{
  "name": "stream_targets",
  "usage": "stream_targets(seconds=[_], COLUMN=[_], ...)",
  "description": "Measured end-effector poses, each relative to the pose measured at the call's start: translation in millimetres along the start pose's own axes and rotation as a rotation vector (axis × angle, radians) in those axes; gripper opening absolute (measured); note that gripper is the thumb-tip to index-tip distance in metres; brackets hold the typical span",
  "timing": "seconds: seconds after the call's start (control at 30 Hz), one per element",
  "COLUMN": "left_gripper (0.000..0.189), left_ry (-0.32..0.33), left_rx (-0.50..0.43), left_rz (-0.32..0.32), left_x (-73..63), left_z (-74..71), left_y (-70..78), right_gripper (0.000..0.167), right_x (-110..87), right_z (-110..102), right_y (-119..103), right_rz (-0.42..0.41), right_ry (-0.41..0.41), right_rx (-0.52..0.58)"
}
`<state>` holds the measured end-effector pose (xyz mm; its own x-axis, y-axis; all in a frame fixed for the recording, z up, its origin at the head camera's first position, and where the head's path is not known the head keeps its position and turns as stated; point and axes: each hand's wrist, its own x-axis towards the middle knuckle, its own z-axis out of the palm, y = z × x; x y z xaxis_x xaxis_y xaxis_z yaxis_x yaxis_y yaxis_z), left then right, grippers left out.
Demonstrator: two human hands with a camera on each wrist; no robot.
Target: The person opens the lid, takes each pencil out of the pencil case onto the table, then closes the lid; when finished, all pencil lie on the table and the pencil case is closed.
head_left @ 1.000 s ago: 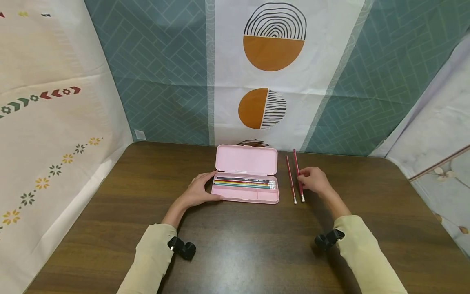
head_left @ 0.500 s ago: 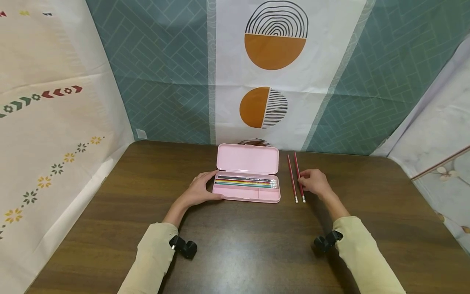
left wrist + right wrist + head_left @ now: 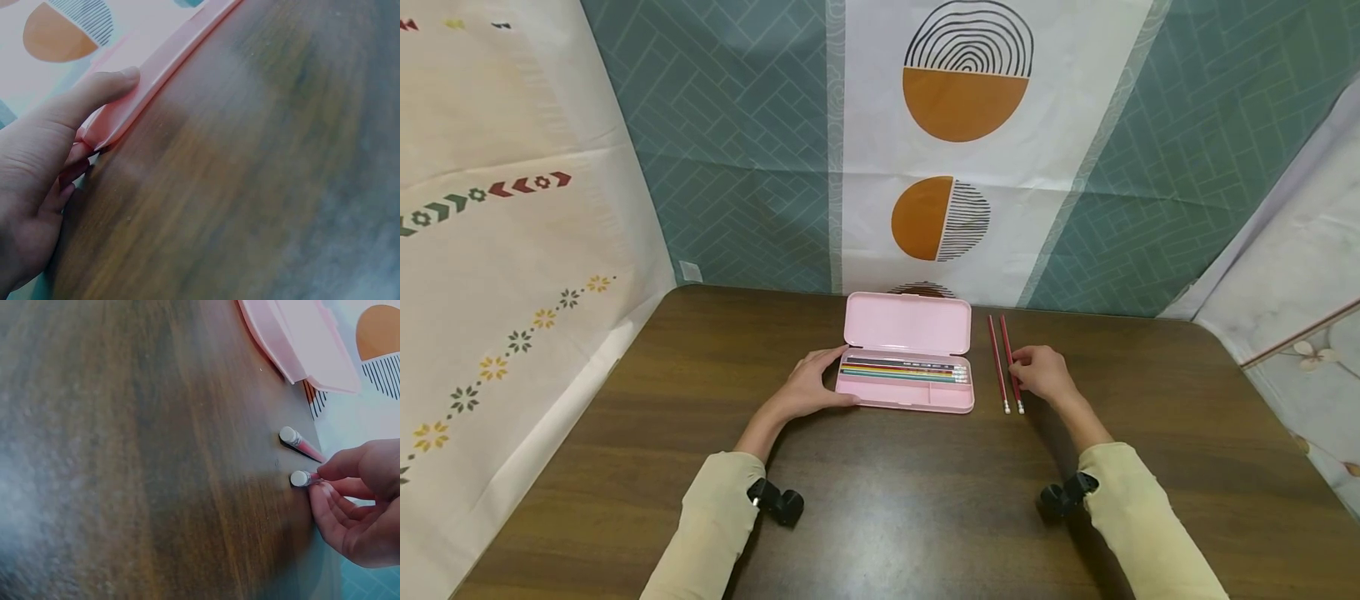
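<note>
An open pink pencil case (image 3: 880, 392) lies on the table with its lid (image 3: 907, 323) folded back. Several pencils (image 3: 902, 371) lie side by side in its long upper compartment. My left hand (image 3: 805, 388) grips the case's left end; in the left wrist view the thumb (image 3: 109, 87) lies along the front wall, fingers partly hidden behind. To the right of the case are two red pencils with white erasers. My right hand (image 3: 1043, 372) pinches the right pencil (image 3: 301, 479) between thumb and fingers, close to the table. The other red pencil (image 3: 998, 364) lies beside it, untouched.
The brown wooden table (image 3: 880, 492) extends in front of and to both sides of the case. A patterned cloth backdrop (image 3: 745, 167) stands right behind the table's far edge. Each forearm carries a black wrist camera (image 3: 777, 502).
The right red pencil has shifted slightly toward me and now lies nearly parallel to the other one, still in my right hand. My left hand has stayed on the case.
</note>
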<state>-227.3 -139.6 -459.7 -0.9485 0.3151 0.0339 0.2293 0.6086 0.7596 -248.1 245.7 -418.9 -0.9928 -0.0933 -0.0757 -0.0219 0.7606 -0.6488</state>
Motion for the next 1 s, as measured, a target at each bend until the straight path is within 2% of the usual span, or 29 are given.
stream_targets(seconds=[0.17,0.4,0.53,0.67,0.77,0.87,1.0], left_gripper=[0.094,0.093,0.093,0.094,0.094,0.094,0.095], left_ry=[0.001,0.002,0.004,0.0,-0.005,0.002,0.009], left_rx=[0.001,-0.007,-0.005,-0.009,-0.012,-0.005,0.0], left_rz=[-0.006,0.009,0.003,-0.001,0.002,0.002,0.007], left_x=[0.5,0.1,-0.5,0.6,0.7,-0.5,-1.2], left_z=[-0.4,-0.3,0.1,2.1,2.6,1.2,-0.6], left_y=[0.8,1.1,2.0,3.0,3.2,1.9,1.1], right_gripper=[0.031,0.036,0.038,0.037,0.035,0.033,0.031], right_x=[-0.3,-0.2,-0.6,-1.4,-1.5,-0.9,-1.1], right_z=[-0.5,-3.3,-6.0,-8.2,-7.1,-3.1,3.0], right_y=[-1.2,-1.9,-1.8,-2.6,-6.5,-13.9,-27.3], right_rz=[0.008,0.051,0.034,-0.016,-0.083,-0.164,-0.238], right_ry=[-0.003,-0.024,-0.022,0.026,0.078,0.101,0.085], right_rx=[-0.008,0.075,0.038,-0.056,-0.091,-0.081,-0.042])
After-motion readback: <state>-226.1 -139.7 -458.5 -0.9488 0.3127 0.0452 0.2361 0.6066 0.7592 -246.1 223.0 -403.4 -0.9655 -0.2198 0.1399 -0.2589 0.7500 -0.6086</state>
